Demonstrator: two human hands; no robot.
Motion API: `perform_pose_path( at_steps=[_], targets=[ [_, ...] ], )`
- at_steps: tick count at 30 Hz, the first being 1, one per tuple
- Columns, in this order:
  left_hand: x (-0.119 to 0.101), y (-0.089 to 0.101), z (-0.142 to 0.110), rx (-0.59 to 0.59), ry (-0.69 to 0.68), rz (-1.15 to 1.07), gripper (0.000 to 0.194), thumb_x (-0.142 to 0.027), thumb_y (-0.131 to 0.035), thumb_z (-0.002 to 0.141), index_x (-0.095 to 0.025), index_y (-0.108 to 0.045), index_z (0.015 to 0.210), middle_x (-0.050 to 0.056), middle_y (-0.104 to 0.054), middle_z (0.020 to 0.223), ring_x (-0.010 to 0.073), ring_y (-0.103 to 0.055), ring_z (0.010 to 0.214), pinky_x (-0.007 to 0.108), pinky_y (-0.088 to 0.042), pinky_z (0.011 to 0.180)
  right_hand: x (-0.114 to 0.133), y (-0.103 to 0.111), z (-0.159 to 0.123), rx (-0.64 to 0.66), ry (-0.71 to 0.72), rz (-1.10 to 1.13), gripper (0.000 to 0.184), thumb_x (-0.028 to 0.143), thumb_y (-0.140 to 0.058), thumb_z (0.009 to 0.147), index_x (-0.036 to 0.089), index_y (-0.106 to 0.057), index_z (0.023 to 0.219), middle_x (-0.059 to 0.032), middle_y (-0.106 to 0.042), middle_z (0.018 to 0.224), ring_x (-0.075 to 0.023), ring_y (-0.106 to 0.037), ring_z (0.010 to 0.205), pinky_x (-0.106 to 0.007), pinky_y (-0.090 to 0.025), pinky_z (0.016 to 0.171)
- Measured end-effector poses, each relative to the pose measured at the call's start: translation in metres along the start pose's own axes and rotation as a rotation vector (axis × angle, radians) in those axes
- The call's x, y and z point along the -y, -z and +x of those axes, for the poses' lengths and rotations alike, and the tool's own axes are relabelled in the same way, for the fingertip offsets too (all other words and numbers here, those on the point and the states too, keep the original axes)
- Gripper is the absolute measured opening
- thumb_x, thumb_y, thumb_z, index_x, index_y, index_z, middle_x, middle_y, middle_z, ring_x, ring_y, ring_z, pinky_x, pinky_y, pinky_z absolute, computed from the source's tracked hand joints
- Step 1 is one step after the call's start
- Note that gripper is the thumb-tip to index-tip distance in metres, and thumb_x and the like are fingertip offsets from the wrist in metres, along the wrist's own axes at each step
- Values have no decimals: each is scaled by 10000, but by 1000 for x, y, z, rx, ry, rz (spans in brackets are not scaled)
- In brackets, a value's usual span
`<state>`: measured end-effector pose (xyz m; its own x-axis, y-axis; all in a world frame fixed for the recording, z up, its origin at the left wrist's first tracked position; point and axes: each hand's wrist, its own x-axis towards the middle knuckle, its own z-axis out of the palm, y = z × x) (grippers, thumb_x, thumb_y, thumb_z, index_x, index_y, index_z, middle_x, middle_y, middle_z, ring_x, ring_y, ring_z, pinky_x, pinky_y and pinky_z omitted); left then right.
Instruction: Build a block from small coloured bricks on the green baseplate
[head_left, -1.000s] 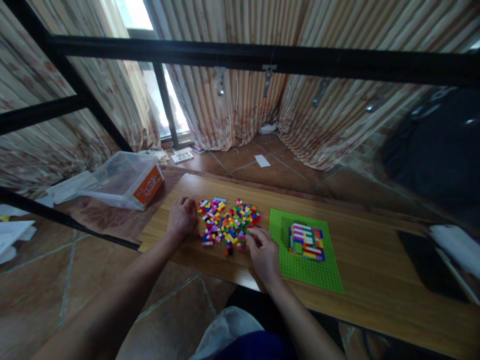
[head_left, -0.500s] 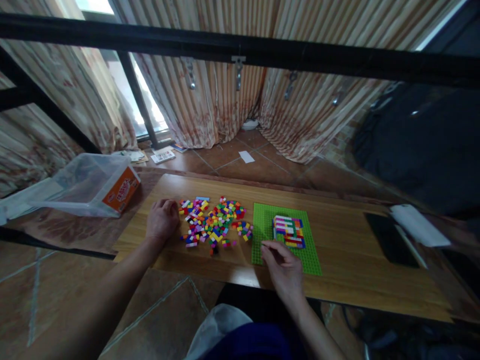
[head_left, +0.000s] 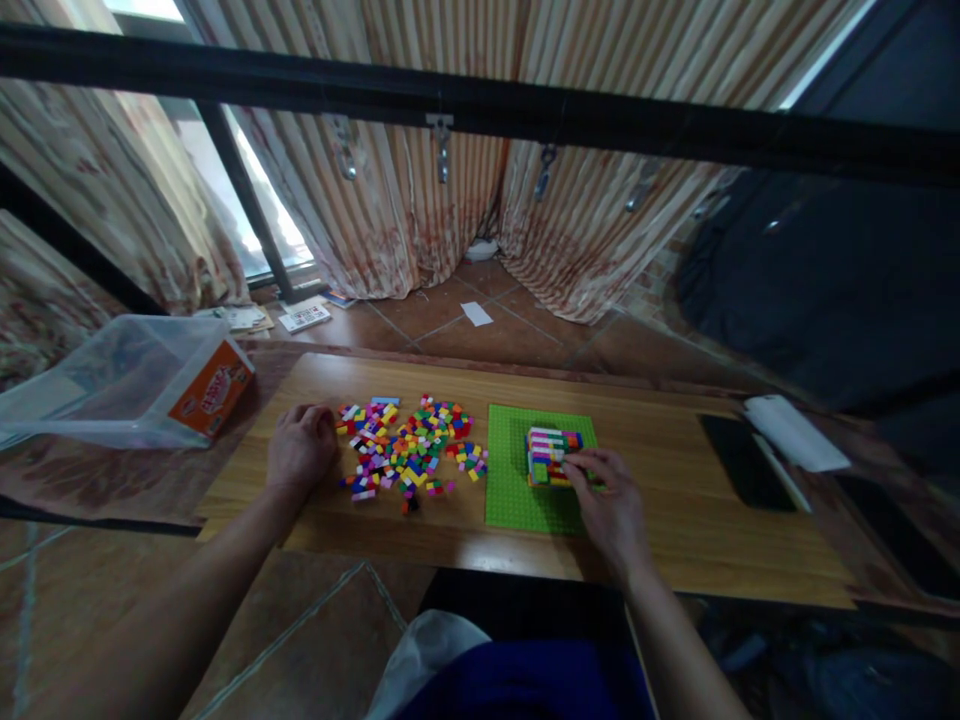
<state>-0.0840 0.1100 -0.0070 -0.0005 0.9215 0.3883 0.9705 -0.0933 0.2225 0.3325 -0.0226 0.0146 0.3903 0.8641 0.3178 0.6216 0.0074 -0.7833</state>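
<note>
A loose heap of small coloured bricks (head_left: 409, 447) lies on the wooden table (head_left: 675, 520). To its right sits a green baseplate (head_left: 517, 480) carrying a small multicoloured brick build (head_left: 547, 450). My left hand (head_left: 300, 447) rests curled on the table at the left edge of the heap. My right hand (head_left: 609, 503) lies over the baseplate's right part, its fingertips pinched against the build's near right side; what they hold, if anything, is too small to make out.
A clear plastic tub with an orange label (head_left: 142, 380) stands off the table's left end. A black phone (head_left: 745, 462) and a white object (head_left: 795, 430) lie at the right. A black metal bar (head_left: 480, 100) crosses overhead; curtains hang behind.
My right hand left the heap of bricks and travelled right, over the baseplate to the build. My left hand stayed by the heap. The camera view swung to the right.
</note>
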Motion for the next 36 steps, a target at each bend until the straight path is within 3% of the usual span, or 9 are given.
perform_pose_path(
  at_steps=[5,20,36],
  targets=[
    [-1,0,1,0,-1,9,293,-284,-415,873,-202,-695,908,119,-668,1003,272,-601,973,395,-481,885,-7,-4,1,19,12,-2,280,493,-652,828,244,-772,870,-83,-637,1059,-231,-608,1000,-409,-483,899],
    [-2,0,1,6,19,-6,308,-294,-408,891,-189,-697,918,135,-668,1017,289,-599,986,410,-477,887,-19,-10,4,-37,-127,168,219,416,-684,768,208,-744,804,-85,-669,1015,-244,-612,1024,-454,-471,956],
    [0,-1,0,-3,-1,5,306,-299,-409,895,-191,-693,928,133,-672,1019,282,-600,972,403,-481,873,-13,-11,8,-63,-139,124,208,393,-647,740,205,-736,744,-85,-695,943,-238,-639,927,-428,-485,890]
  ],
)
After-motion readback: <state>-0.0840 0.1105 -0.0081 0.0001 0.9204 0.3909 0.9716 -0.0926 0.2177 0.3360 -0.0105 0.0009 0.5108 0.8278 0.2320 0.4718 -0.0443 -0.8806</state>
